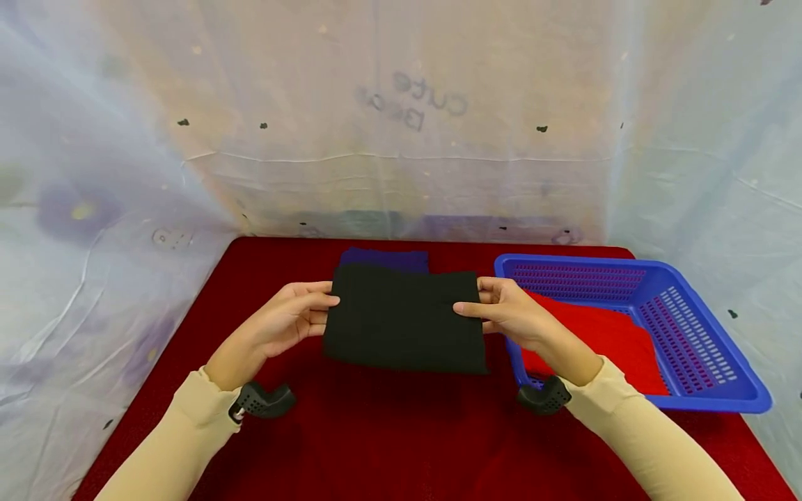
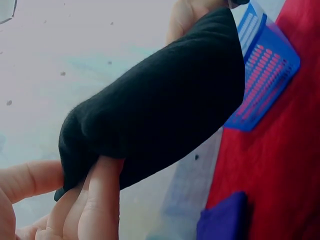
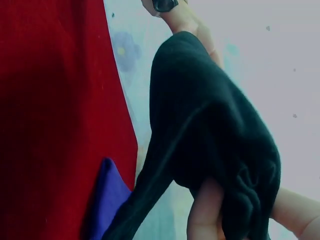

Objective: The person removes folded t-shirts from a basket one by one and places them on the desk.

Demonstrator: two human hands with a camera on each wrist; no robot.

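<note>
A folded black cloth (image 1: pixel 404 318) is held up above the red table (image 1: pixel 388 431), stretched between both hands. My left hand (image 1: pixel 294 316) pinches its left edge, and my right hand (image 1: pixel 501 309) pinches its right edge. In the left wrist view the black cloth (image 2: pixel 160 105) drapes over my fingers (image 2: pixel 97 200). The right wrist view shows the same cloth (image 3: pixel 210 145) bunched over my fingers (image 3: pixel 207 210). A folded dark blue cloth (image 1: pixel 383 259) lies on the table behind the black one.
A blue perforated plastic basket (image 1: pixel 689 334) stands on the table at the right, close to my right hand. Pale plastic sheeting (image 1: pixel 401 118) walls in the table at the back and both sides.
</note>
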